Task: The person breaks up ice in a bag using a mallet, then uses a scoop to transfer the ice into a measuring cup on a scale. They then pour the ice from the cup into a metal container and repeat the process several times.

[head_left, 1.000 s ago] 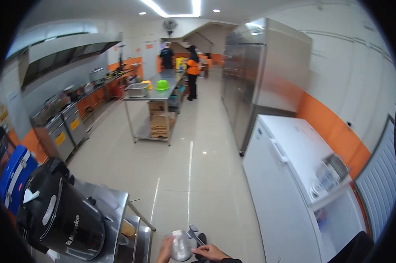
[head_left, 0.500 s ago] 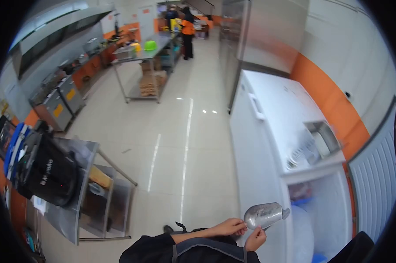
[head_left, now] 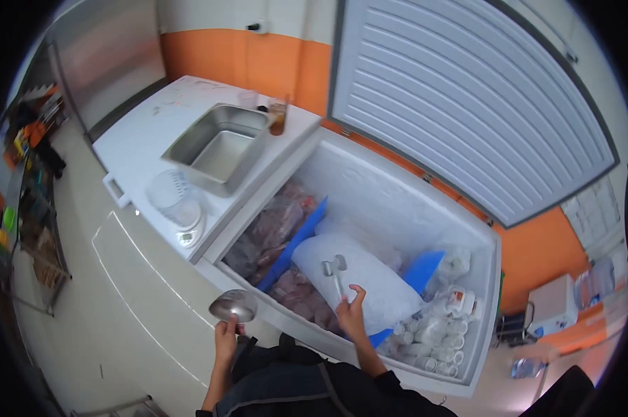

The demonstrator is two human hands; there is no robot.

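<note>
My left hand (head_left: pixel 226 336) is closed on a metal scoop (head_left: pixel 234 306), held just outside the front wall of an open chest freezer (head_left: pixel 300 333). My right hand (head_left: pixel 352 311) grips the handle of a grey mallet (head_left: pixel 335 267) over a large clear bag of white ice (head_left: pixel 362 278). Its head lies above the upper part of the bag; contact cannot be made out. Around the bag are blue dividers (head_left: pixel 291 248), bags of reddish frozen food (head_left: pixel 303 299) on the left, and white-lidded containers (head_left: pixel 439 340) on the right.
The raised lid (head_left: pixel 460 104) stands behind the freezer. On the closed lid section (head_left: pixel 147 132) are a steel pan (head_left: pixel 220 146), a scale (head_left: pixel 189 233) with a clear container, and a cup of brown liquid (head_left: pixel 278 118). A person (head_left: pixel 43 146) stands far left.
The view has swung right to face the open freezer. My hands have parted: the left keeps the scoop, while the right has let go of it and now holds the mallet.
</note>
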